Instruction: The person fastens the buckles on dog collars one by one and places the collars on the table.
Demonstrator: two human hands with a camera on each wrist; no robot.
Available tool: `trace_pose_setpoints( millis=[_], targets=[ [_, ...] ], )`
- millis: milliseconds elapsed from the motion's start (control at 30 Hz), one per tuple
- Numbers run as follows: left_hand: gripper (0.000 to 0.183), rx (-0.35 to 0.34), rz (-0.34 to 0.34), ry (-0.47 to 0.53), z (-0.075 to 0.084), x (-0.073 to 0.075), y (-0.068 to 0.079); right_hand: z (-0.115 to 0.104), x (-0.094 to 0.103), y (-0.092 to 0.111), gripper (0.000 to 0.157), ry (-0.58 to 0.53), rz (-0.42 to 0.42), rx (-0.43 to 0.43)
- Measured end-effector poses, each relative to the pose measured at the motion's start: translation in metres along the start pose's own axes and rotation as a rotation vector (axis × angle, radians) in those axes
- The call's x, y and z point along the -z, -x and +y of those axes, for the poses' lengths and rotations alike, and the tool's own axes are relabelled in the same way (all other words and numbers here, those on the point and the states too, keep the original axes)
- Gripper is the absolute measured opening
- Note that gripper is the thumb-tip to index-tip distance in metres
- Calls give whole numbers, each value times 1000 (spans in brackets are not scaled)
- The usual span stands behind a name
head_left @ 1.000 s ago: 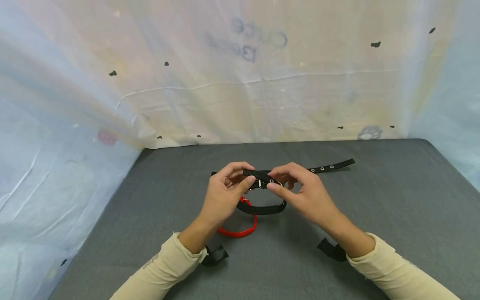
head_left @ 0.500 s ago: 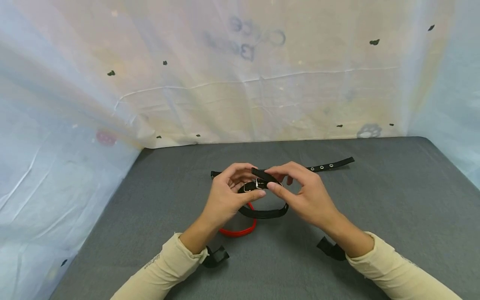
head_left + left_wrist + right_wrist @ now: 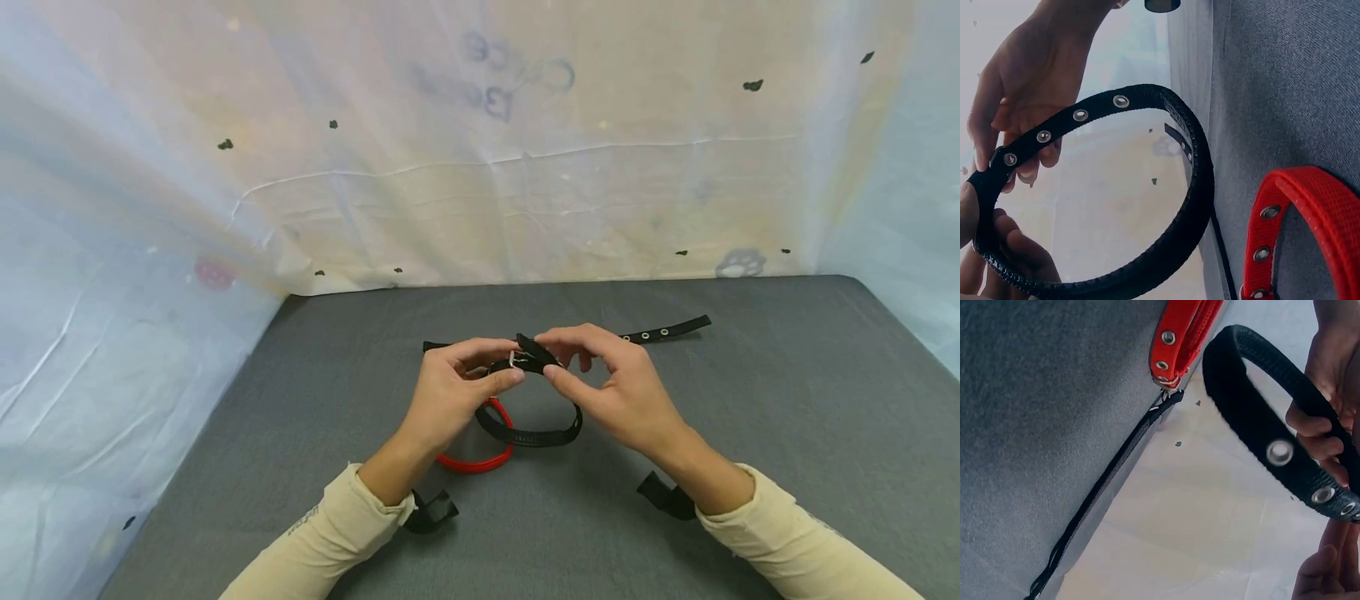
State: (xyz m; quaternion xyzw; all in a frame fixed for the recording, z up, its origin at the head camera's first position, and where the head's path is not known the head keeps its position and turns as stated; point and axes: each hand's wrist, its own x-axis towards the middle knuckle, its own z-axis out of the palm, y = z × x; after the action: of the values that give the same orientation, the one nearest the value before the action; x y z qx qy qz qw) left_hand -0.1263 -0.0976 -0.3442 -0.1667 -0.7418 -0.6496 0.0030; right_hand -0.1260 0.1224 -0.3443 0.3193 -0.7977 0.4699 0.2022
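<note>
Between both hands a black collar (image 3: pixel 534 437) is bent into a loop above the table. Metal eyelets line one stretch of it, seen clearly in both wrist views. My left hand (image 3: pixel 448 390) pinches the collar beside its silver buckle (image 3: pixel 513 359), thumb in front and fingers behind. With thumb and index finger, my right hand (image 3: pixel 622 383) grips the strap just right of the buckle, where the loose end sticks up. Below and left, a red collar (image 3: pixel 474 467) with eyelets lies looped on the table, partly overlapped by the black loop.
Behind the hands, a second black strap (image 3: pixel 680 329) with eyelets lies stretched across the grey table (image 3: pixel 780 400). Pale sheeting (image 3: pixel 600 208) rises along the back and sides. Black bands (image 3: pixel 431 512) hang at both wrists.
The left fingers have shifted around the buckle, letting it show more, and the thumb has come back near it. The strap's loose end has turned upward. The loop's lower part has dropped slightly.
</note>
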Motion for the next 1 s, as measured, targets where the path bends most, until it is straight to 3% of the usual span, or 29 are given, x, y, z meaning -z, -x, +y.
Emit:
trace_pose_setpoints(
  millis=[233,500,733,1000],
  targets=[
    [35,38,16,93,2,-2,1,0,2,-1,32,3,-29,42],
    [32,34,28,94,3,-3,3,-2,2,0,29,73,-33,50],
    [31,36,47,133,2,-5,3,-3,-5,1,27,66,-24,38],
    [32,25,35,142,3,-5,4,-3,-5,2,30,79,-4,85]
  ],
)
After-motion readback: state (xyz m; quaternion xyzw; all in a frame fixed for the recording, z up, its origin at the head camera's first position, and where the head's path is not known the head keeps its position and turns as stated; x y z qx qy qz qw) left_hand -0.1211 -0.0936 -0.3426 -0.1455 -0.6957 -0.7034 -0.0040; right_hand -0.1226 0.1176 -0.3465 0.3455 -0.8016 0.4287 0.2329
